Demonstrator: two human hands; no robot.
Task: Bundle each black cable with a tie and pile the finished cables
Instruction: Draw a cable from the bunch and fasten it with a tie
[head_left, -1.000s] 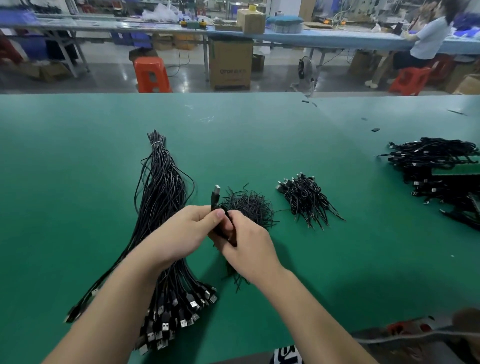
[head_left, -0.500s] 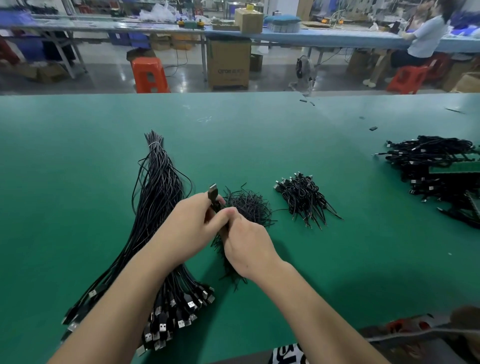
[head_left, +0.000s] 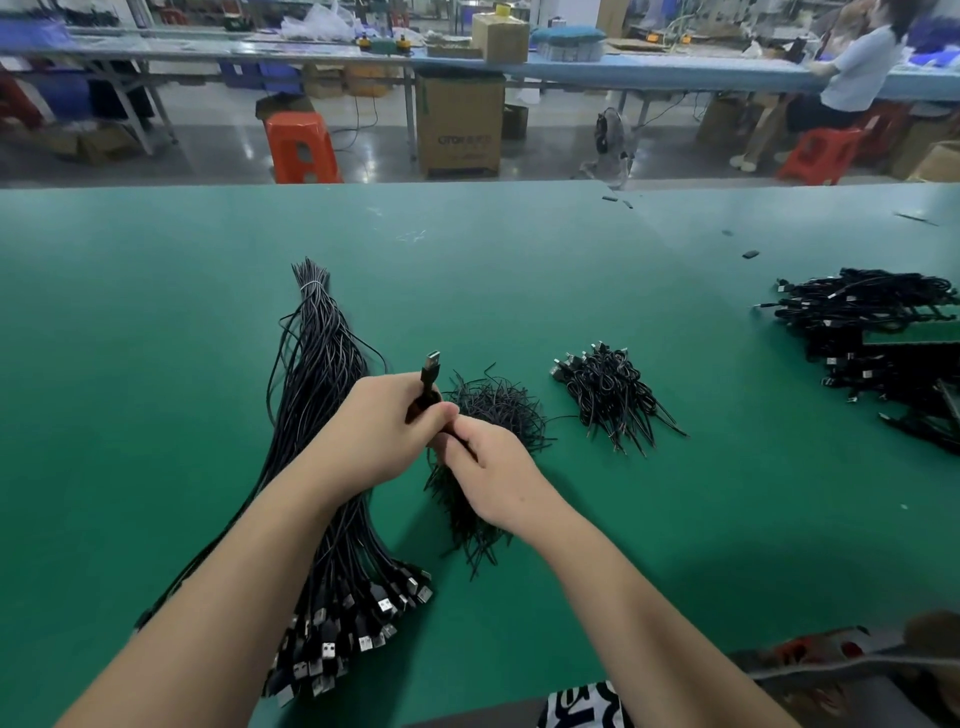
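Both forearms reaching forward over the green counter (head_left: 156, 415), left hand (head_left: 374, 431) gripping a folded black cable (head_left: 429, 379) plug-up, right hand (head_left: 488, 478) pinching at it just beside, tie pile (head_left: 498, 410) lying beyond the hands, finished cables (head_left: 613, 395) sitting right of that pile.

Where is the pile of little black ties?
In the head view, the tie pile lies mid-table, just behind the right hand, between the long cable bunch and small bundled pile.

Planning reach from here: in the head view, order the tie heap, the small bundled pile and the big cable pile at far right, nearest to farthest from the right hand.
1. tie heap: just beyond and under the right hand.
2. small bundled pile: farther right.
3. big cable pile: at the far right edge.
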